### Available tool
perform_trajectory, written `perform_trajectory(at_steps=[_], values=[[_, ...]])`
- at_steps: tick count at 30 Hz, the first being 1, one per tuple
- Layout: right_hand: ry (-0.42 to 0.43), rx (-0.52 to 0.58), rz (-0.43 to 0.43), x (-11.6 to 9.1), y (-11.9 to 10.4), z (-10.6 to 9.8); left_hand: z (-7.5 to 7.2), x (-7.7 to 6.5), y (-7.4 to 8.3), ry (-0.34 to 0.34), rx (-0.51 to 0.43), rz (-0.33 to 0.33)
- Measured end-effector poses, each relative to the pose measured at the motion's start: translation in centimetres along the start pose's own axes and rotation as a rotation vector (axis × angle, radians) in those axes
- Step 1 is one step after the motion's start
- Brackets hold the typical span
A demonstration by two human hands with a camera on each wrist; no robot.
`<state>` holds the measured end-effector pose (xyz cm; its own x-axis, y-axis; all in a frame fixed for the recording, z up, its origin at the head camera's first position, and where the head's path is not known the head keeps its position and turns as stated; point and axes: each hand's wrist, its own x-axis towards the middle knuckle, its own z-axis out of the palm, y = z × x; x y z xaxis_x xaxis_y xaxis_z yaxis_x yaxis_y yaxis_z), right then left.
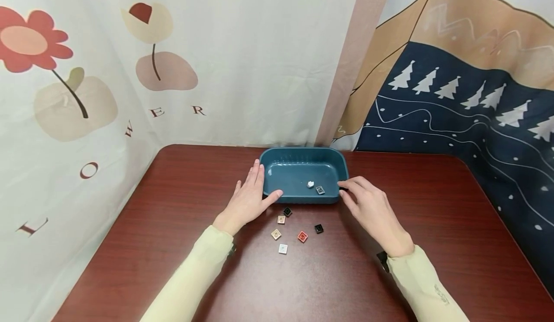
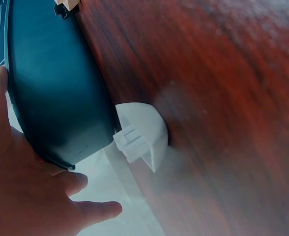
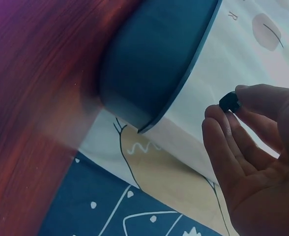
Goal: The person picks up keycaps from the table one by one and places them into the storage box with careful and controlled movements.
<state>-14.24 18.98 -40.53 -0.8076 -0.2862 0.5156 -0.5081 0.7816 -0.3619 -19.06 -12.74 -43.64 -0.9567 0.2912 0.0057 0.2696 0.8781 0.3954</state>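
Note:
A dark teal basin stands at the table's back edge. Inside it lie a white keycap and a grey keycap. My left hand rests against the basin's left end with fingers extended. Between thumb and fingertips, my right hand pinches a black keycap near the basin's right rim. Loose in front of the basin are two black keycaps, two beige keycaps, a red keycap and a white keycap.
The dark red-brown wooden table reaches back to a patterned curtain. A dark blue and tan cloth hangs behind its right side. The left wrist view catches a white curved piece at the table's edge.

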Motion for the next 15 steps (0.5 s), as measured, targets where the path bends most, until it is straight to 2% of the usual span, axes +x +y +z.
perform_trajectory(at_steps=[15], values=[[-0.01,0.017,0.063,1.3,0.5,1.0,-0.1,-0.1,0.1,0.0,0.001,-0.001]])
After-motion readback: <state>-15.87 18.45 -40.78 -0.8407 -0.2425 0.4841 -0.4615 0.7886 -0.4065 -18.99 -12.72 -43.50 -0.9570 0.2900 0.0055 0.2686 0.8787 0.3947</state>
